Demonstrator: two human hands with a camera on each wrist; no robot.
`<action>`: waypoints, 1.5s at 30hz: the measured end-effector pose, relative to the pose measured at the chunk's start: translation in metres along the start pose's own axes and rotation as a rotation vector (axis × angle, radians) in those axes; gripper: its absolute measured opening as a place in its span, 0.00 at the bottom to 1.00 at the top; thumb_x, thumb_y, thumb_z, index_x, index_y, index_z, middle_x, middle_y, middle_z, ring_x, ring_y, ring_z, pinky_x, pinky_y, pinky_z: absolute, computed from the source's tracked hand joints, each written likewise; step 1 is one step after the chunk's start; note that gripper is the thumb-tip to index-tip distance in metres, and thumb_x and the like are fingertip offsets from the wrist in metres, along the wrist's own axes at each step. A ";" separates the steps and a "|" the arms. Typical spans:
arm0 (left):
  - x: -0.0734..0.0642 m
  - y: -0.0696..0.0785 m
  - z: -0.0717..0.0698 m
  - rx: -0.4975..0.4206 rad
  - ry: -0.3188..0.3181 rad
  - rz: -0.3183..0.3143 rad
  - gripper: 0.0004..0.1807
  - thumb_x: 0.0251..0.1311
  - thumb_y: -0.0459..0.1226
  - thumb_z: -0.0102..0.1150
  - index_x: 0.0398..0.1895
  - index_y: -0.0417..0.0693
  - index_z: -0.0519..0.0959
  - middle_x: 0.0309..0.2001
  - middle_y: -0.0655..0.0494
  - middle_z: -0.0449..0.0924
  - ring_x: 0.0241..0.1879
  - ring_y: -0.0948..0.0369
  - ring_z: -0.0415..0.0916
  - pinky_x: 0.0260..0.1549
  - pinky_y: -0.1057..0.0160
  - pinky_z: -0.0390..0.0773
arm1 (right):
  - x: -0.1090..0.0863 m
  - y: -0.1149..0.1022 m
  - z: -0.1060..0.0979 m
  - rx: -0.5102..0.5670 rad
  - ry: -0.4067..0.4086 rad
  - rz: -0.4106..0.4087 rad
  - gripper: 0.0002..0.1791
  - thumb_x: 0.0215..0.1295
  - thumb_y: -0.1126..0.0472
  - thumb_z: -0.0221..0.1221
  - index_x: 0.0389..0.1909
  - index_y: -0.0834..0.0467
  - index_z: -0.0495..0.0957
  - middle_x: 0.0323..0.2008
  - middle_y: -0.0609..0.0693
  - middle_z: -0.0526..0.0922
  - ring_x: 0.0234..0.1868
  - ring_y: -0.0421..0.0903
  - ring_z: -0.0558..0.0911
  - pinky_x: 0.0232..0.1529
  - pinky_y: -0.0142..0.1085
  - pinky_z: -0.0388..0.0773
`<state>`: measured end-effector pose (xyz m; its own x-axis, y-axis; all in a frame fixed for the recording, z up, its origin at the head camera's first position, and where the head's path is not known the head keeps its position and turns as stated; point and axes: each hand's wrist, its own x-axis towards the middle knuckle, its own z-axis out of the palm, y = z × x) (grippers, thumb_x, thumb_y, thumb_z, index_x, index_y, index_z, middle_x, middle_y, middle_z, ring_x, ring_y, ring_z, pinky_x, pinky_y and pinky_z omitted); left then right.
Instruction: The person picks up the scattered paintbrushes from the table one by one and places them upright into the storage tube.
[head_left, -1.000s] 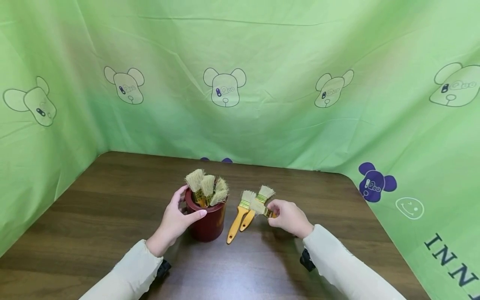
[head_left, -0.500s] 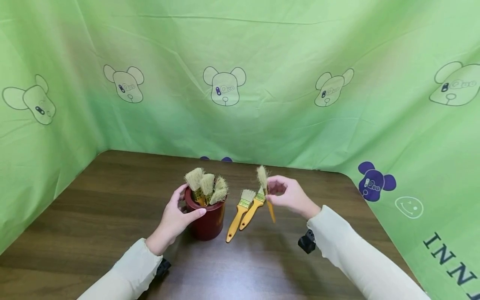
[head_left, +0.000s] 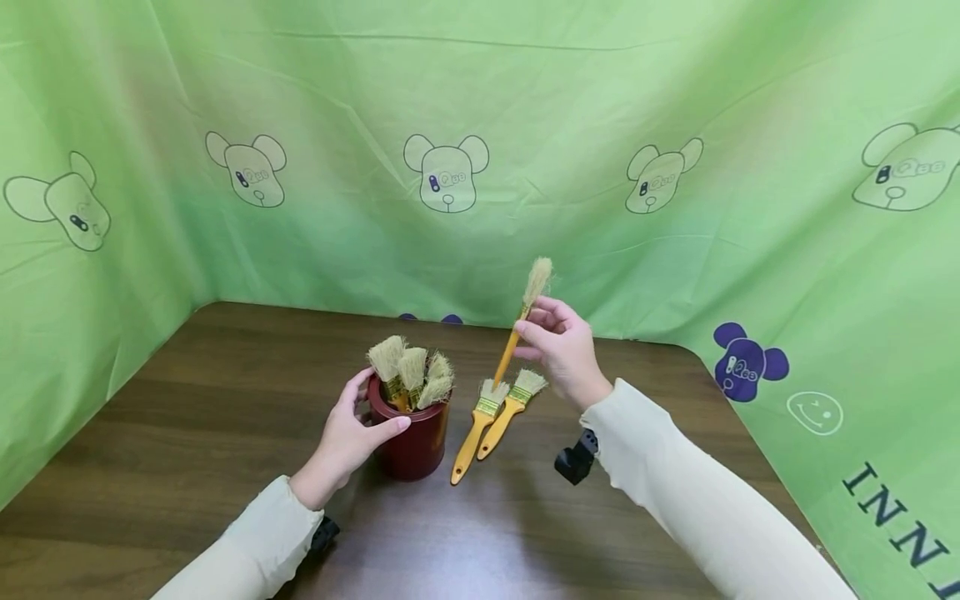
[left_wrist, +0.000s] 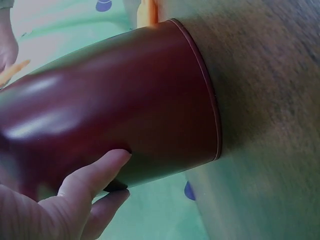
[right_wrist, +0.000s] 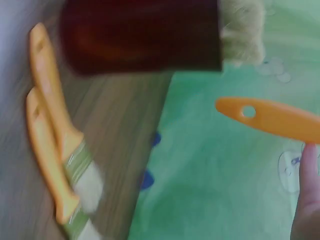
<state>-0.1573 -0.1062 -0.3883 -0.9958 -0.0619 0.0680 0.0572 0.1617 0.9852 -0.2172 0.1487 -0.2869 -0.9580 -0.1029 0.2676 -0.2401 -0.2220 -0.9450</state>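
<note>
Midway, one paintbrush (head_left: 509,350) is pinched aloft in the right hand (head_left: 564,348); the left hand (head_left: 347,442) grips a red pot (head_left: 414,451) already holding several brushes (head_left: 412,367). Two loose brushes (head_left: 472,438) remain, lying on the desk (head_left: 247,400) short of its far edge.

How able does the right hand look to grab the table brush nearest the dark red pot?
Probably not just yet: the right hand is holding another brush, which would likely need setting down first. Otherwise the table brush looks within reach, with nothing seen lying on it.
</note>
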 end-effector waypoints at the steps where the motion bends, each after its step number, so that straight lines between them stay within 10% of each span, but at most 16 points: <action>1: 0.000 0.000 0.000 -0.003 0.000 0.001 0.47 0.49 0.33 0.70 0.71 0.42 0.55 0.58 0.38 0.65 0.56 0.43 0.69 0.51 0.46 0.72 | 0.001 0.000 0.005 0.046 0.022 -0.010 0.18 0.59 0.79 0.52 0.41 0.54 0.73 0.32 0.47 0.75 0.32 0.40 0.80 0.31 0.34 0.82; 17: 0.001 0.000 0.001 -0.013 0.002 0.013 0.46 0.48 0.33 0.71 0.70 0.42 0.57 0.57 0.38 0.67 0.51 0.45 0.71 0.45 0.53 0.73 | 0.015 -0.007 0.053 0.252 0.071 -0.049 0.12 0.61 0.76 0.51 0.43 0.60 0.70 0.32 0.49 0.75 0.29 0.41 0.78 0.29 0.37 0.81; 23: 0.002 0.003 0.000 -0.126 -0.037 -0.117 0.46 0.49 0.32 0.69 0.72 0.50 0.56 0.61 0.42 0.63 0.54 0.45 0.69 0.27 0.54 0.78 | 0.015 -0.001 0.070 0.226 0.040 0.007 0.13 0.61 0.76 0.51 0.43 0.59 0.71 0.32 0.48 0.74 0.30 0.41 0.78 0.30 0.37 0.82; 37: -0.003 0.012 -0.006 -0.311 -0.109 -0.217 0.48 0.54 0.30 0.64 0.76 0.56 0.50 0.75 0.47 0.46 0.71 0.46 0.48 0.47 0.33 0.69 | 0.006 0.014 0.078 -0.105 -0.131 0.068 0.26 0.58 0.76 0.57 0.59 0.74 0.66 0.39 0.53 0.77 0.34 0.38 0.81 0.42 0.38 0.81; 45: -0.003 0.012 -0.005 -0.182 -0.052 -0.137 0.47 0.52 0.31 0.67 0.75 0.48 0.54 0.72 0.42 0.53 0.70 0.47 0.52 0.57 0.44 0.67 | 0.003 0.019 0.073 -0.291 -0.213 0.067 0.26 0.57 0.72 0.60 0.58 0.74 0.70 0.46 0.68 0.78 0.39 0.40 0.79 0.43 0.32 0.77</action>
<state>-0.1528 -0.1093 -0.3757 -0.9972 -0.0191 -0.0719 -0.0714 -0.0254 0.9971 -0.2130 0.0738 -0.2909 -0.9264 -0.3142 0.2073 -0.2415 0.0737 -0.9676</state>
